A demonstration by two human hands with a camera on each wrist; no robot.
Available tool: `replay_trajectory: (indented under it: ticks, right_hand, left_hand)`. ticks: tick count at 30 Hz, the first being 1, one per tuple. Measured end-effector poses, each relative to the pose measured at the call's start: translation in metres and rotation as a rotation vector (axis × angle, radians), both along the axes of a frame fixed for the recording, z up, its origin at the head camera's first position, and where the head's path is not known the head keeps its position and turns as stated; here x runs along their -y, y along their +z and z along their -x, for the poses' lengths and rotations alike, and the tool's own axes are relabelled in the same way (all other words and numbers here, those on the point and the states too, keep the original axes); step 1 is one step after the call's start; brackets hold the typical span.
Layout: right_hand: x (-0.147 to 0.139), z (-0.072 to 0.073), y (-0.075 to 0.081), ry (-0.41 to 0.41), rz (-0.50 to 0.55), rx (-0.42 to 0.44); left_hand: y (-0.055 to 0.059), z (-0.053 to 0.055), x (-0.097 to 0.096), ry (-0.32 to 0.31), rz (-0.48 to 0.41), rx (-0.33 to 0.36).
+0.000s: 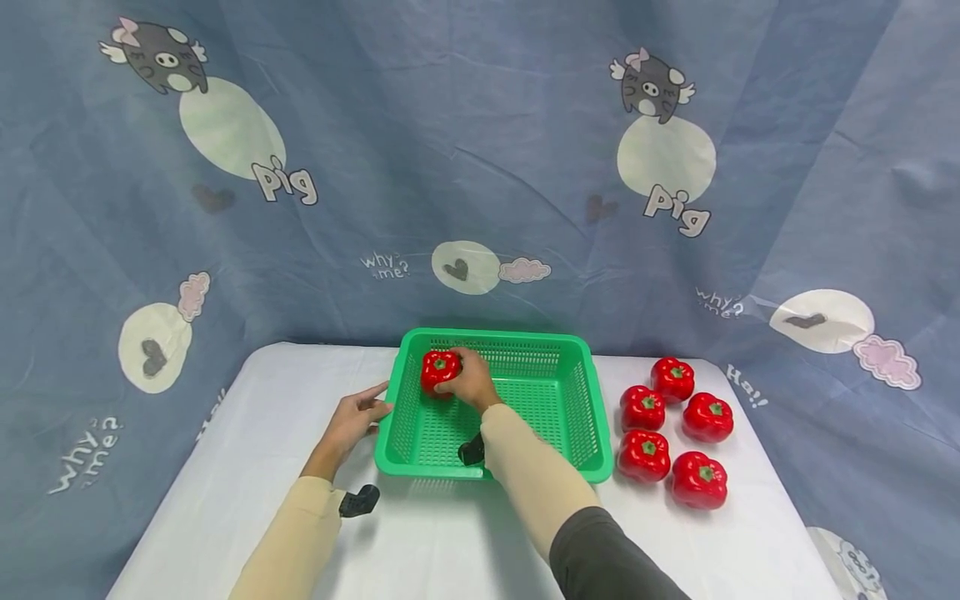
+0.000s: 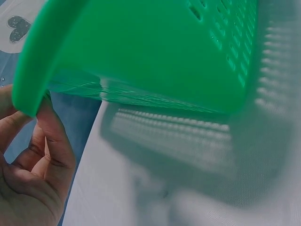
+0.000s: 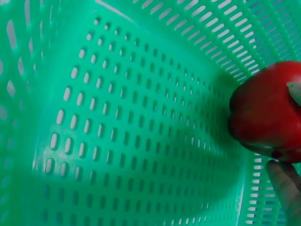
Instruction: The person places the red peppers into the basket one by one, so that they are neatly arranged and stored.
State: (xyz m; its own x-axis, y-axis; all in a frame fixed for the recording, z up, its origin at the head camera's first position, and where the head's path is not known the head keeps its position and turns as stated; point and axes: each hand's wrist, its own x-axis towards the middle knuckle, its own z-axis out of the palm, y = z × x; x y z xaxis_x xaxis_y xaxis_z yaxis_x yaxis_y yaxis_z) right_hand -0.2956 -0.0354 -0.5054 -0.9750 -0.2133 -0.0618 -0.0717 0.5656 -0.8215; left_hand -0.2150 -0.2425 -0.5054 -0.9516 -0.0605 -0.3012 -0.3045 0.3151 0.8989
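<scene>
A green plastic basket (image 1: pixel 517 412) with slotted walls sits on the white table. Inside its far left corner, my right hand (image 1: pixel 474 382) grips a red bell pepper (image 1: pixel 438 370). The right wrist view has that bell pepper (image 3: pixel 268 110) at its right edge, close to the basket wall, with a fingertip (image 3: pixel 282 183) below it. On the basket's left side, my left hand (image 1: pixel 352 423) pinches the rim between thumb and fingers. Up close, the left wrist view gives the same hand (image 2: pixel 37 165) at the green rim (image 2: pixel 35 70).
Several red bell peppers stand right of the basket, among them a front one (image 1: pixel 699 481) and a back one (image 1: pixel 672 379). Blue cloth (image 1: pixel 480 167) with pig prints hangs behind the white table (image 1: pixel 202 517). Dark wrist cameras are strapped to both forearms.
</scene>
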Motion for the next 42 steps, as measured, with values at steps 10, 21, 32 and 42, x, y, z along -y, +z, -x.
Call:
replay_trajectory:
  ticks: [10,21,32,42]
  right_hand:
    - [0.003,0.003,-0.009,-0.03,0.022,0.017]
    - [0.006,0.007,-0.012,-0.045,0.034,0.02]
    - [0.001,0.009,-0.009,-0.029,0.03,0.05]
    - [-0.017,0.007,0.011,0.008,0.057,0.055]
  left_hand:
    - [-0.004,0.0,0.001,0.0,-0.022,-0.002]
    - [-0.003,-0.002,0.001,0.008,-0.02,-0.001]
    - [-0.001,-0.001,-0.002,0.014,-0.002,0.007]
    - [0.002,-0.002,-0.003,0.011,0.005,0.011]
